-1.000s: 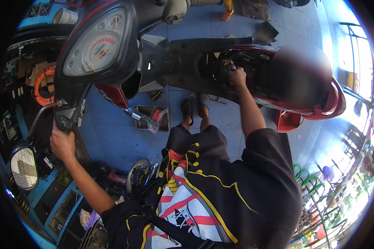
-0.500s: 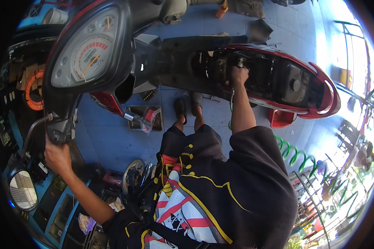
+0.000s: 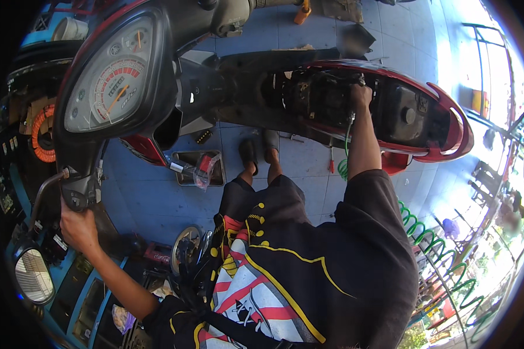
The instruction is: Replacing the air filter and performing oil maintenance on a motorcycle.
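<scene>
A red and black motorbike stretches across the view, its dashboard (image 3: 113, 81) at the left and its seat area uncovered at the right. My left hand (image 3: 78, 230) is closed around the handlebar grip (image 3: 78, 199). Over the open frame bay (image 3: 326, 96), my right hand (image 3: 361, 98) grips what looks like an air blow gun (image 3: 361, 80), mostly hidden by my fingers. A green coiled hose (image 3: 343, 169) runs down from it beside my forearm. Just right of this hand sits the black fuel tank (image 3: 400, 110) with its round cap.
On the blue tiled floor lie a metal tray (image 3: 183, 179) with a plastic-wrapped red part (image 3: 205, 166) over it and a red-handled screwdriver (image 3: 332, 164). A brake disc (image 3: 184, 250) and clutter stand at lower left. The mirror (image 3: 34, 276) sticks out at left.
My right hand has moved right along the open bay with the blow gun, nearer the fuel tank, and the hose followed. My left hand stays on the grip.
</scene>
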A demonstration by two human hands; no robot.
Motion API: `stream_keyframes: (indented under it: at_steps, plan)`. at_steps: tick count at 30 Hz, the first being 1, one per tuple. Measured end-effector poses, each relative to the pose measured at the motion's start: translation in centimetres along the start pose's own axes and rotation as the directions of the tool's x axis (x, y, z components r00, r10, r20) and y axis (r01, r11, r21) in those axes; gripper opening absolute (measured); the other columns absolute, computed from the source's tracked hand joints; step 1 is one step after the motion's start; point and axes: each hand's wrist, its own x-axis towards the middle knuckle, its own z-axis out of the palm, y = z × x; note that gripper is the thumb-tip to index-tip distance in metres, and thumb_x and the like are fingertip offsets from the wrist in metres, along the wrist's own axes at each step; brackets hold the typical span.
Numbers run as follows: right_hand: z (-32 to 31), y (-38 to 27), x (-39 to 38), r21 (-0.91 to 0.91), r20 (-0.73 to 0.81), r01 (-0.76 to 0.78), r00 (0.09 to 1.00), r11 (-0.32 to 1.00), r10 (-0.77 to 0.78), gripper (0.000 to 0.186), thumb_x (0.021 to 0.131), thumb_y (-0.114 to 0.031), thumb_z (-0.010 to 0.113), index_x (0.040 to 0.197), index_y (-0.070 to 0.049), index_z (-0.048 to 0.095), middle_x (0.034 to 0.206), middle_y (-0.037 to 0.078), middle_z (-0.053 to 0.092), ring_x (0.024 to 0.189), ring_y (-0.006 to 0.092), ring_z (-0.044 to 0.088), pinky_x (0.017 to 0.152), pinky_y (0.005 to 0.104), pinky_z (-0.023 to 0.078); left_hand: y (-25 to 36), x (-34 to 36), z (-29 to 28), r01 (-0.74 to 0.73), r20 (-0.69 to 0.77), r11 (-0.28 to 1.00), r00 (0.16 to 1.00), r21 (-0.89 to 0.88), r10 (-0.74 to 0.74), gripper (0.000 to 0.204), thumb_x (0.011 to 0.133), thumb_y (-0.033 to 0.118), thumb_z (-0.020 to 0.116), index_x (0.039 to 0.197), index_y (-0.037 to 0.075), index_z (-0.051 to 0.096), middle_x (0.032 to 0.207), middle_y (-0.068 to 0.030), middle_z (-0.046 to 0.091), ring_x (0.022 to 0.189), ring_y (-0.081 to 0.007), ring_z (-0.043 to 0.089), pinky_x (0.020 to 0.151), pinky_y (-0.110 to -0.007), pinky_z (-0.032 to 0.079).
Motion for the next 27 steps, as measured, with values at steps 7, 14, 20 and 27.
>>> stream_keyframes:
  at_steps: [7,14,20,27]
  plan:
    - [1.4,5.8,0.1,0.341,-0.09,-0.313,0.928,0.887,0.362,0.03,0.083,-0.03,0.068,0.09,0.0,0.072,0.081,0.012,0.069,0.07,0.0221,0.067,0.064,0.0416,0.05,-0.7,0.8,1.1,-0.071,-0.051,0.997,0.996,-0.041,0.069,0.063,0.07,0.016,0.07,0.131,0.017,0.055,0.1,-0.0226,0.067,0.093,-0.044,0.062,0.078,-0.053,0.048]
    - [-1.8,1.6,-0.7,0.939,0.325,-0.158,0.692,-0.305,0.644,0.02,0.076,-0.02,0.075,0.078,-0.002,0.068,0.071,0.005,0.064,0.058,0.02,0.059,0.055,0.0372,0.047,-1.4,0.1,1.1,-0.012,0.011,1.0,1.0,-0.011,0.012,0.059,0.073,0.019,0.064,0.131,0.017,0.056,0.104,-0.0233,0.066,0.098,-0.0453,0.06,0.082,-0.055,0.047]
    - [-1.7,-2.4,-4.8,0.781,0.527,-0.608,0.762,0.138,0.375,0.012,0.077,-0.014,0.073,0.077,-0.003,0.069,0.072,0.006,0.064,0.061,0.0165,0.059,0.054,0.0355,0.048,-0.8,-0.4,0.3,0.003,-0.012,1.0,1.0,0.015,-0.003,0.055,0.072,0.02,0.065,0.126,0.016,0.059,0.102,-0.0237,0.066,0.096,-0.0458,0.06,0.082,-0.055,0.046]
    - [7.3,-3.1,-11.8,0.281,0.128,-0.274,0.961,0.92,0.247,0.021,0.082,-0.019,0.067,0.089,0.0,0.072,0.073,0.013,0.068,0.06,0.0235,0.064,0.06,0.0406,0.051,0.6,1.0,0.5,-0.015,-0.003,1.0,1.0,0.02,0.015,0.053,0.073,0.025,0.063,0.125,0.017,0.059,0.106,-0.0228,0.066,0.099,-0.0456,0.06,0.083,-0.055,0.046]
